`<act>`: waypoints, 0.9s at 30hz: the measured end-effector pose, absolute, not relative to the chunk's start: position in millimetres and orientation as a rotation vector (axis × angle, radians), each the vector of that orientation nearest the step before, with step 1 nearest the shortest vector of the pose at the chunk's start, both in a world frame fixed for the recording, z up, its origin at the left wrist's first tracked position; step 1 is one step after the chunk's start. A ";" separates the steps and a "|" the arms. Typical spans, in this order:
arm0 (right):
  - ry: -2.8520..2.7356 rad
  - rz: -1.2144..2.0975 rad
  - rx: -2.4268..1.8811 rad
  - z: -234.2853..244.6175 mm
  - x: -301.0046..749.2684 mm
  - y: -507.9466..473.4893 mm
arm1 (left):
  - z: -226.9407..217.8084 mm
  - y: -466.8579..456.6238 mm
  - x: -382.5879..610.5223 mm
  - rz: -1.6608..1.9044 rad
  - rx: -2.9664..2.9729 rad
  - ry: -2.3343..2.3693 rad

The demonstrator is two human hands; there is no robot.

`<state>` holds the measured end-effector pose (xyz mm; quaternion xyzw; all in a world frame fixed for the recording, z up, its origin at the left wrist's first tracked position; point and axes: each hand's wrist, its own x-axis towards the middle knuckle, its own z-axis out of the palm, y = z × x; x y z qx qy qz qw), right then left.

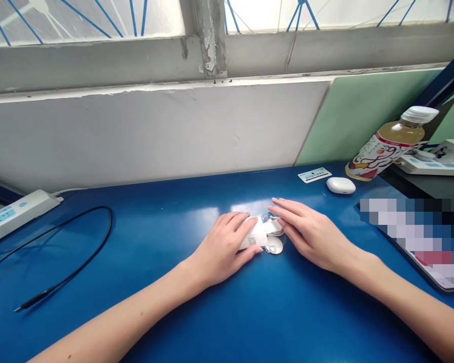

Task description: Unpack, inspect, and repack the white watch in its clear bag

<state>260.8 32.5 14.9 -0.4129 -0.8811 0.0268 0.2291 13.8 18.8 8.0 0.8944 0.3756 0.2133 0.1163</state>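
A small white packet point(256, 236) with a printed square code lies on the blue table. My left hand point(227, 242) is closed over it, thumb along the near edge and fingers across the top; its left part is hidden under the palm. At its right end are several small, round, whitish flat pieces point(275, 245), partly in clear wrapping; I cannot make out what they are. My right hand point(310, 229) is held just right of these pieces, fingers stretched out and nothing in its grasp. Whether its fingertips touch them I cannot tell.
A black cable point(108, 232) loops on the left by a white power strip point(22, 214). At the right are a card point(315, 175), a white earbud case point(341, 185), a drink bottle point(386, 146) and a tablet-like device point(412, 252). A wall point(174, 131) bounds the table's back.
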 end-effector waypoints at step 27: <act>-2.615 0.062 -0.948 20.2 260.4 23.5 | 2.8 20.2 13.2 0.642 2.731 1.102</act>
